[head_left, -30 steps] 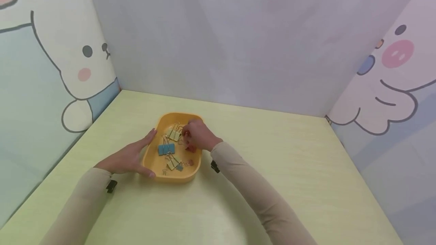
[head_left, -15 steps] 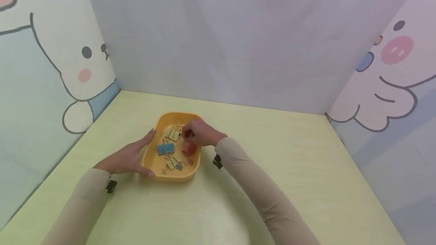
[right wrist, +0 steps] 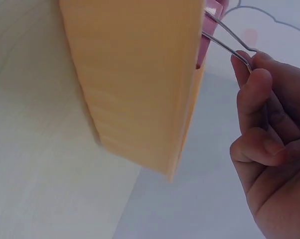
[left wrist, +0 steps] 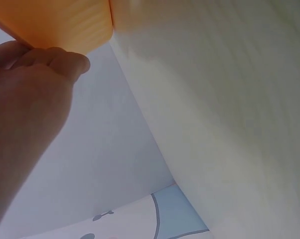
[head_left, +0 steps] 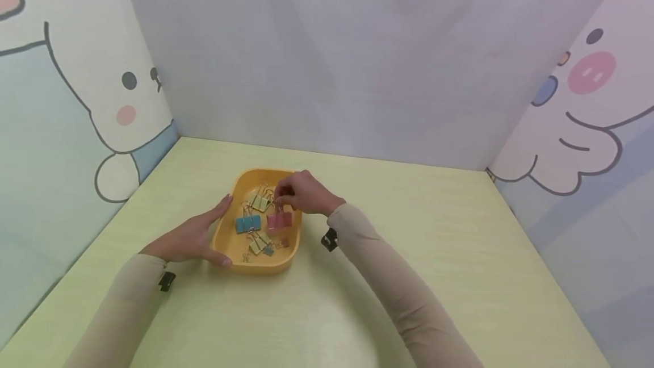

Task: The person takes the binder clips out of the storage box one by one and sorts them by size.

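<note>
My right hand [head_left: 306, 193] pinches the wire handles of a pink binder clip [head_left: 279, 221] between thumb and fingertips. The right wrist view has the pink binder clip [right wrist: 204, 45] partly behind the tray's wall, its metal handles between my fingertips. On the left side of the yellow tray [head_left: 255, 268], my left hand [head_left: 191, 237] rests spread, fingers along the wall and thumb near the front corner. Inside the tray lie a blue binder clip [head_left: 248, 224], a yellow binder clip [head_left: 260, 203] at the back and another yellow binder clip [head_left: 258, 244] toward the front.
Smaller clips lie toward the tray's front: a pink one [head_left: 284, 242], a grey-blue one [head_left: 268, 251] and a pale one [head_left: 246, 258]. The tray stands on a pale yellow table [head_left: 409, 243]. A grey back wall [head_left: 327, 61] and cartoon-printed side walls surround it.
My right hand has shifted slightly to the right. The pink binder clip, mostly hidden before, now hangs upright in view below my fingertips. My left hand has stayed at the tray.
</note>
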### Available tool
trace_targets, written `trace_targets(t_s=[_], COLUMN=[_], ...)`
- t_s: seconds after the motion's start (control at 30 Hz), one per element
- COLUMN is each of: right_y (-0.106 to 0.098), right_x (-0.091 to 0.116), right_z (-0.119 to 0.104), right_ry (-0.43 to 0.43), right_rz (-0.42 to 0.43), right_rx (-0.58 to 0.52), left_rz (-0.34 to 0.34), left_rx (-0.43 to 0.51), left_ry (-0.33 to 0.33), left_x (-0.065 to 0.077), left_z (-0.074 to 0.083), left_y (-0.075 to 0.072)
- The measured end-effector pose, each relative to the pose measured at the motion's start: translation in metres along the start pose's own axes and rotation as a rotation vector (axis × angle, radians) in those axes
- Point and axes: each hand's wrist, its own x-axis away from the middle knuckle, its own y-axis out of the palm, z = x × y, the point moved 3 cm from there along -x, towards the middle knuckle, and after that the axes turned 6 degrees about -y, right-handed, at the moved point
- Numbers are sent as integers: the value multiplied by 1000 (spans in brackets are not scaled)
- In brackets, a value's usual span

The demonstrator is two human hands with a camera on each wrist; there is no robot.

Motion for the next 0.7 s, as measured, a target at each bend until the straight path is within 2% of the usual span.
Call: trace_targets(t_s=[0.17,0.4,0.57,0.7], right_y=[-14,-44,-61,-65], right_x=[2,12,25,36], right_z=[-2,3,20,42], right_ry=[-17,-41,1,61], right_rz=[64,182,246,266], right_rx=[-63,-88,-99,-114], left_rz=[1,8,14,13], left_rx=[3,8,5,-1], left_ry=[-1,11,24,30], left_x=[0,0,-1,-2], left_z=[-1,-2,-3,-3], left_y=[1,1,1,2])
